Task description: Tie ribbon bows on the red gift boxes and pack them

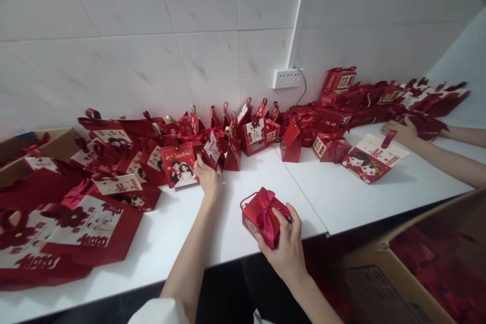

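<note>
As right hand (287,249) grips one box (261,214), left hand (208,177) at one bag (178,164)

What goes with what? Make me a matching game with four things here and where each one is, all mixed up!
Things:
1. ribboned red gift box
2. bride-and-groom gift bag
3. white power socket
4. cardboard carton

Places:
A. on the tiled wall
B. beside the white table, lower right
C. held in the right hand
D. touched by the left hand

Pairs: 1-C, 2-D, 3-A, 4-B.
</note>
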Demonstrator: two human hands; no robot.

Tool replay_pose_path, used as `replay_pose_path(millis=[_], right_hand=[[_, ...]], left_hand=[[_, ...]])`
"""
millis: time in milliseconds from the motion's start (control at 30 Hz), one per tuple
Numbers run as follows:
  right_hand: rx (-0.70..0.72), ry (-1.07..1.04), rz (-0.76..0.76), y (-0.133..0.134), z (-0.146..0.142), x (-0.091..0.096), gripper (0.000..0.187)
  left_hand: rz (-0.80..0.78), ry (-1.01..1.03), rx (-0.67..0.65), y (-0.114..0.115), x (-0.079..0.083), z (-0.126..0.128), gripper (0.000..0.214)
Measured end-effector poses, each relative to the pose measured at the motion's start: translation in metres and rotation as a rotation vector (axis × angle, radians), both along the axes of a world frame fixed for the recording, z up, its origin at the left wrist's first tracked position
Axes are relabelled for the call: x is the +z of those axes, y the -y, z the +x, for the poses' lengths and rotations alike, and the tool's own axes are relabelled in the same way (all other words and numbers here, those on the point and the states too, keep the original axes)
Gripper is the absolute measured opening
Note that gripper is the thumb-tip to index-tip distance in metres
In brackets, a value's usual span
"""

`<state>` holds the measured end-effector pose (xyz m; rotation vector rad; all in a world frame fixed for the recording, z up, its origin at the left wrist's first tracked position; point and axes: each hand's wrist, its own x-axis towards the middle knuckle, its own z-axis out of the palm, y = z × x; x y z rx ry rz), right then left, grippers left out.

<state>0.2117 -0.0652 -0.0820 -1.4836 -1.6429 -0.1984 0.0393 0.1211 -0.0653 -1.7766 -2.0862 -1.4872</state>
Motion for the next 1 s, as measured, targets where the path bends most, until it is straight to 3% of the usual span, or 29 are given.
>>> replay_pose_path(millis=[233,433,600,667,767,833,1000], right_hand=[[0.002,-0.020,0.043,-0.001,-0.001,-0.009,0.057],[0.046,-0.032,0.050,-0.003,0.002,-0.012,0.058],[0.046,-0.042,0.074,-0.004,0.003,-0.012,0.056],[0.050,-0.047,0.084,-0.005,0.002,-0.012,0.056],[0.068,-0.054,0.099,-0.006,0.002,-0.012,0.055],[0.084,-0.054,0.099,-0.007,0.002,-0.011,0.054],[0.101,-0.044,0.090,-0.009,0.001,-0.008,0.054]], left_hand=[[-0.125,-0.006,-0.050,0.001,-0.019,0.001,0.069],[-0.188,0.019,-0.091,-0.009,-0.018,-0.011,0.066],[-0.137,-0.048,-0.217,0.036,-0.016,-0.015,0.067],[-0.159,-0.067,-0.165,0.057,-0.014,-0.024,0.073],[-0.332,-0.066,-0.001,0.071,-0.013,-0.043,0.084],[-0.430,-0.061,0.050,0.066,-0.012,-0.055,0.086],[-0.508,-0.117,0.018,0.035,-0.009,-0.068,0.079]])
